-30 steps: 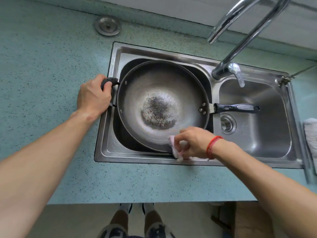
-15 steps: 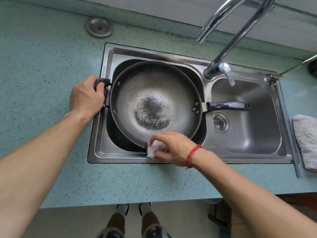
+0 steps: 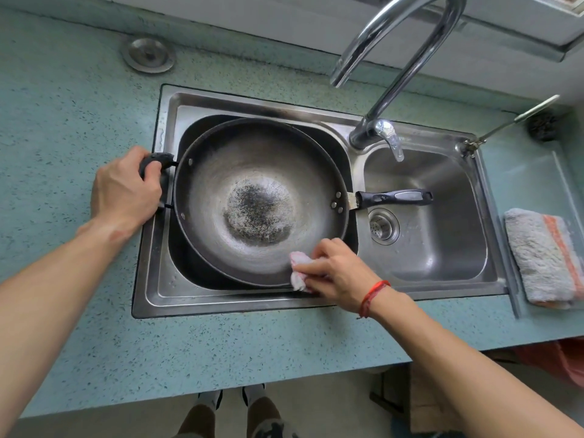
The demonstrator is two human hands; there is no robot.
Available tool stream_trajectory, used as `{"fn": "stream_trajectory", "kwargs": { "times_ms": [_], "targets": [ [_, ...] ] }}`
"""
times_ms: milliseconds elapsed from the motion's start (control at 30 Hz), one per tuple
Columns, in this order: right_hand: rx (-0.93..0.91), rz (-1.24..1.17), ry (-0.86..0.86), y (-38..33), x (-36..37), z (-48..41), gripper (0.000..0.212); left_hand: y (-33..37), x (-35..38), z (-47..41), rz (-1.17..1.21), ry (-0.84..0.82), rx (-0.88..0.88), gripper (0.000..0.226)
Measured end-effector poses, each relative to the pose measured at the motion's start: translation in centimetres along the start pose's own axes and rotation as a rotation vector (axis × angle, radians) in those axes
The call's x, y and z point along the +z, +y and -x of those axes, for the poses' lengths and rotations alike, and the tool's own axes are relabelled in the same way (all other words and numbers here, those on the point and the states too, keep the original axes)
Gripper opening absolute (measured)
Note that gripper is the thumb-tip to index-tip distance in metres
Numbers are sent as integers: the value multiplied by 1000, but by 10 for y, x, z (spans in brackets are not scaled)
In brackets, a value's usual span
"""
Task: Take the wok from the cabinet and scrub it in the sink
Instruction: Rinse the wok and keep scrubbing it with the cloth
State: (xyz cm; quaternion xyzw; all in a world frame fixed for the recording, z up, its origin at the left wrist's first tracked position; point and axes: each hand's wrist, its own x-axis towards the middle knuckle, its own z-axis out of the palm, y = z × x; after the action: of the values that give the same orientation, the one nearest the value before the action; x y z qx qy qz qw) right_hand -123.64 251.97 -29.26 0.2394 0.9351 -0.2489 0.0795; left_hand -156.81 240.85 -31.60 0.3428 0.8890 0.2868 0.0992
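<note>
- Fingers of the right hand (image 3: 339,273) are bunched on a small pale cloth (image 3: 298,270), pressing it onto the near inner wall of the wok (image 3: 259,200), at the rim closest to the person.
- Left hand (image 3: 124,191) is curled shut around the wok's short black helper handle (image 3: 156,161), bracing the pan at its left side; the forearm runs in low over the counter (image 3: 79,105).
- The wok sits in the left basin of the sink (image 3: 164,279), filling it. Its long axis runs left to right, and the long handle (image 3: 395,197) juts over the right basin, well apart from both hands.
- The dark, speckled patch at the bottom lies up and left of the cloth, so the right hand is the nearer one; I judge the next stroke should sweep inward and downhill toward it.
- No water falls from the faucet (image 3: 395,58).
</note>
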Motion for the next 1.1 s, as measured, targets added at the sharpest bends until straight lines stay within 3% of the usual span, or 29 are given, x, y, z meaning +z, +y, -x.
{"fn": "stream_trajectory", "kwargs": {
  "times_ms": [233,400,567,1100],
  "targets": [
    [342,-118,334,39,-10,-10,20,-5,2,-1,16,-22,7,22],
    [413,32,488,54,-17,-43,16,-4,1,-3,13,-15,24,21],
    [438,153,475,66,-35,-81,29,-5,2,-4,14,4,52,21],
    [346,101,539,63,-55,-196,23,-13,6,-7,27,12,44,19]
  ]
}}
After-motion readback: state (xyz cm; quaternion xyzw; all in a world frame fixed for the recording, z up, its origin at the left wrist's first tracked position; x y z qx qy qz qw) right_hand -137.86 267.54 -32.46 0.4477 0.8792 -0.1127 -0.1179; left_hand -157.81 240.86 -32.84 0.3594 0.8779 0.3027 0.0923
